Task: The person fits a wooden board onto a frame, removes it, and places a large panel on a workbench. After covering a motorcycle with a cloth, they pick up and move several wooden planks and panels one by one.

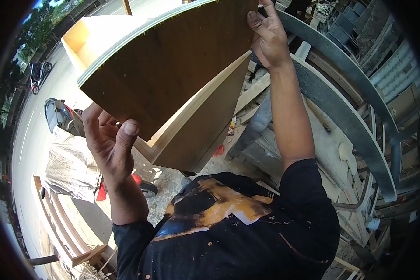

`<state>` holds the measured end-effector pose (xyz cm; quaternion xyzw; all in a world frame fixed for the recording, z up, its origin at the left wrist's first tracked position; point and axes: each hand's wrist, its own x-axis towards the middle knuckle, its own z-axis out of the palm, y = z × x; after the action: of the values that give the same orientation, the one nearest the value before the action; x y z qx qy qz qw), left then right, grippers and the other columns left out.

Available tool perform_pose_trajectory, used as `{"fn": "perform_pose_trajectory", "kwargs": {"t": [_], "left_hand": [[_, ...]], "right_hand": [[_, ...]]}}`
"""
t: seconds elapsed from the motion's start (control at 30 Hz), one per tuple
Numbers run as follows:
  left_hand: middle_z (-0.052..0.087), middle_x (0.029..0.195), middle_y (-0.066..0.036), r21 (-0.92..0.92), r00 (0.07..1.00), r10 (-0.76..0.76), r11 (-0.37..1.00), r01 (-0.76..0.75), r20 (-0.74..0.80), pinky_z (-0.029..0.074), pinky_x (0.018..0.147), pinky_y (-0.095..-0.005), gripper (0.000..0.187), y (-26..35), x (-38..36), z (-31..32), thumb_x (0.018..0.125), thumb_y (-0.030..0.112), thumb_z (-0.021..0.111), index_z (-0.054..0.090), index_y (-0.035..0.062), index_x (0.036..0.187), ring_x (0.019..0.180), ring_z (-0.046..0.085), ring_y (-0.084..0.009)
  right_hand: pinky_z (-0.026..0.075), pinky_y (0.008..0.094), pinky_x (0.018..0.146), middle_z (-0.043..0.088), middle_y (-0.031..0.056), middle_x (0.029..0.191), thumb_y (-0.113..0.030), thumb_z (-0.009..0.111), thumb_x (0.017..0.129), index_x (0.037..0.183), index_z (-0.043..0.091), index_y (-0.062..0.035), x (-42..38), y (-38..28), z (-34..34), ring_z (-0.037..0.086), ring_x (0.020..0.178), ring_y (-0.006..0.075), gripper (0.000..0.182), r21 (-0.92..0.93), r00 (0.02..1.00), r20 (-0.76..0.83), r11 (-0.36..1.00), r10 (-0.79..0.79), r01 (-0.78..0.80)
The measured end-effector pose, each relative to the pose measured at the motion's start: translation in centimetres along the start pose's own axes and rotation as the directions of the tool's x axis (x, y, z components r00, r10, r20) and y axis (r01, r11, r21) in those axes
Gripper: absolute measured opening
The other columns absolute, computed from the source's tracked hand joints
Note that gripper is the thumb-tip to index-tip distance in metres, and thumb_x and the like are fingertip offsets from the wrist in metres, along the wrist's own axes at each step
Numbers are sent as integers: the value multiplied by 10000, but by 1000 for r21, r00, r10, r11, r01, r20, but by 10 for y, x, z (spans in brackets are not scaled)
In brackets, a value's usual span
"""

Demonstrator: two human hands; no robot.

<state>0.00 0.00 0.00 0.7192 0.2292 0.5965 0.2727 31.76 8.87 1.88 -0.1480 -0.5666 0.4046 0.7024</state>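
A dark brown wooden panel [172, 60] with a pale, rough-edged long side is raised in front of me, tilted. My left hand [112, 140] grips its lower left corner, thumb on the near face and fingers behind. At the upper right end, my right hand [269, 39] holds the same panel, its thumb against the face and other fingers partly hidden at the edge. Below and behind the panel stands a wooden box-like piece [205, 121] with a light top rim and a brownish side, partly covered by the panel.
Curved grey metal bars [345, 116] sweep along the right over stacked boards and scrap. To the left, a motorbike under a silvery cover [72, 158] stands near a wooden slatted frame [63, 219]. A light wooden box [81, 39] is behind the panel; another motorbike [41, 74] is by the road.
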Motion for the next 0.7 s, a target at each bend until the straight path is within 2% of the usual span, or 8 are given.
{"fn": "perform_pose_trajectory", "kwargs": {"t": [0.07, 0.23, 0.3, 0.37, 0.43, 0.47, 0.57, 0.7], "left_hand": [[580, 1069, -125, -13, 1000, 30, 999, -30, 2, 473, 844, -345, 516, 1, -7, -1, 819, 134, 679, 401, 25, 1240, 965, 587, -209], [549, 1091, -114, 5, 998, 60, 998, -60, 25, 468, 814, -297, 538, -2, -22, 6, 829, 150, 676, 382, 27, 1262, 961, 578, -185], [534, 1126, -110, 39, 999, 35, 999, -35, 7, 452, 815, -280, 557, -3, -29, 4, 844, 161, 662, 359, 15, 1288, 977, 560, -169], [532, 1138, -109, 55, 1000, 18, 998, -19, 12, 444, 823, -284, 567, -6, -32, 0, 855, 178, 649, 345, 7, 1303, 986, 552, -168], [530, 1151, -109, 70, 1000, 7, 997, -9, 16, 435, 832, -289, 578, -10, -34, -4, 867, 194, 636, 330, -1, 1317, 996, 544, -167], [530, 1159, -112, 63, 1000, 10, 998, -10, 0, 436, 823, -288, 585, -12, -36, -4, 877, 215, 623, 320, -6, 1327, 996, 544, -165], [538, 1158, -118, 111, 999, 37, 993, -37, 8, 447, 799, -281, 610, -17, -37, -5, 901, 286, 583, 296, -8, 1352, 992, 544, -153], [523, 1195, -124, 160, 997, 71, 985, -63, -44, 456, 819, -299, 657, -25, -42, -13, 896, 386, 562, 288, 15, 1363, 1030, 532, -157]], "right_hand": [[395, 304, 951, 504, 92, 1234, -281, 616, 874, 1383, 278, -87, -5, 5, 0, 486, 1135, 171, 641, -24, 1000, -6, 999, 28, -28], [440, 267, 836, 556, 67, 1128, -320, 617, 867, 1325, 342, -78, -7, -3, -17, 542, 1010, 144, 587, -190, 999, 33, 982, -8, 14], [445, 266, 797, 568, 49, 1114, -344, 630, 852, 1306, 372, -81, -9, -13, -32, 543, 967, 125, 585, -329, 963, 162, 932, 214, -152], [447, 263, 763, 583, 29, 1052, -326, 636, 853, 1272, 415, -86, -11, -16, -36, 542, 921, 113, 531, -354, 965, 148, 923, 216, -152], [448, 264, 767, 580, 26, 1011, -283, 631, 868, 1246, 442, -91, -10, -19, -42, 540, 912, 109, 465, -434, 926, 191, 874, 327, -219], [464, 266, 746, 576, 25, 984, -237, 623, 879, 1232, 451, -95, -8, -19, -43, 544, 902, 106, 418, -456, 932, 231, 877, 279, -150], [482, 267, 720, 575, 31, 1003, -217, 623, 878, 1226, 450, -91, -2, -28, -45, 554, 880, 106, 408, -469, 883, 216, 837, 416, -280], [482, 256, 673, 590, 40, 979, -175, 631, 871, 1237, 447, -119, 3, -26, -48, 554, 803, 95, 413, -448, 873, 258, 852, 414, -272]]}}
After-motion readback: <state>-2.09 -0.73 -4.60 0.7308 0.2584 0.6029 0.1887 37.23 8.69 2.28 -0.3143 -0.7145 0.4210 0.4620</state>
